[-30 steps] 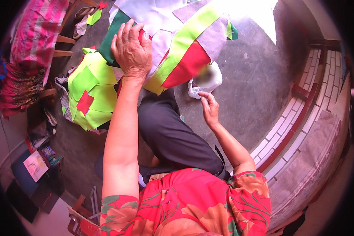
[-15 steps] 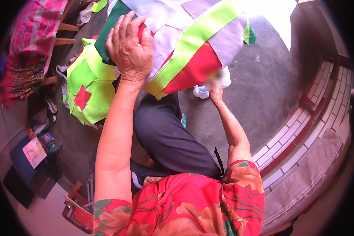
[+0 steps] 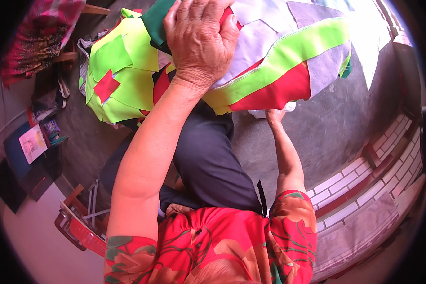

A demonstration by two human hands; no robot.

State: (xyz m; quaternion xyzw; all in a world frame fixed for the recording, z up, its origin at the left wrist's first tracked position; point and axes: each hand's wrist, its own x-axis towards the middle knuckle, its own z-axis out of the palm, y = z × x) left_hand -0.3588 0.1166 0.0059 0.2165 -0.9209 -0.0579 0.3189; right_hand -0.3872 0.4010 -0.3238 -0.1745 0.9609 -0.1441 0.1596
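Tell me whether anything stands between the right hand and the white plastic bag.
Nothing visible separates the right hand from the white plastic bag; they overlap in this view. The patchwork cloth of lime-green, red and lilac pieces hides part of both, so whether they touch cannot be told.

The view is taken from the person's own head by a fisheye camera, which looks steeply down and forward. Nearest is the red flower-printed fabric shirt (image 3: 222,232) at the lower edge; farther ahead lies the stitched cloth of lime-green, red and lilac patches (image 3: 288,57), over the smooth grey floor (image 3: 326,128).
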